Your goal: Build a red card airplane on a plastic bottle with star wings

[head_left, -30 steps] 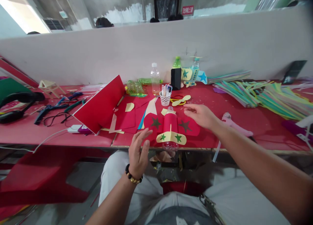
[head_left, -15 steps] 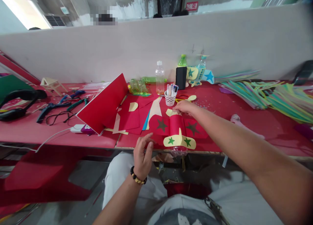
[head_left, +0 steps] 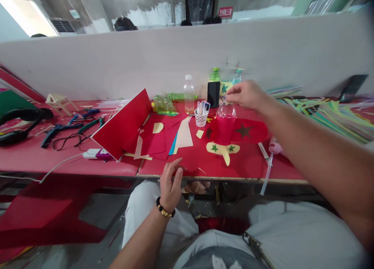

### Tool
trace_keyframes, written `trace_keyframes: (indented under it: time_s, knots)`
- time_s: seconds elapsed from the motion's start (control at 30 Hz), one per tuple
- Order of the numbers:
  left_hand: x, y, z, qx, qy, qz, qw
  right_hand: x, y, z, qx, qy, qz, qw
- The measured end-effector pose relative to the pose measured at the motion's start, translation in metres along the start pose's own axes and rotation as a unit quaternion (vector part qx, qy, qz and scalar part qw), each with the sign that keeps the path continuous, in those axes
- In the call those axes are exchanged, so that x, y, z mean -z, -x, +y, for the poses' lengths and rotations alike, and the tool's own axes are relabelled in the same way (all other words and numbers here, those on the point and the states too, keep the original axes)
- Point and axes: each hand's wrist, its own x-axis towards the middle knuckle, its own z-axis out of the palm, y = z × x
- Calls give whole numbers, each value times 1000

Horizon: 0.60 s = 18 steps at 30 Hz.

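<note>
A toy plane made from a clear plastic bottle [head_left: 224,130] stands upright over the table. Red paper wraps its body, red wings with dark stars spread to both sides, and a pale yellow tail [head_left: 222,148] with green stars sits at its lower end. My right hand [head_left: 247,94] pinches the bottle at its neck from above. At the table's front edge, my left hand [head_left: 171,181] holds nothing, its fingers apart. Red paper sheets [head_left: 153,142] and a cream paper piece [head_left: 184,134] lie beyond it.
A white pen cup [head_left: 201,119], a black phone [head_left: 213,94] and a clear bottle [head_left: 189,95] stand behind. Left are a leaning red board [head_left: 121,125] and pliers [head_left: 61,130]. A pink glue gun [head_left: 274,146] lies right, near coloured strips [head_left: 318,117].
My right hand has raised the bottle plane upright by its neck and shifted it back and right, away from the table's front edge. My left hand has stayed in place.
</note>
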Motion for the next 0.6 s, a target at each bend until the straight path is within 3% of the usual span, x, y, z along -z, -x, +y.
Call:
trace_keyframes:
  time_s: [0.13, 0.4, 0.6]
  knots:
    - [-1, 0, -1, -7, 0, -5, 1000, 15, 0, 3, 16, 40, 57, 997]
    - [1, -6, 9, -45, -34, -4, 998, 7, -18, 29, 35, 62, 62, 996]
    - [-4, -56, 37, -115, -92, -6, 989, 8, -15, 30, 104, 70, 48, 991]
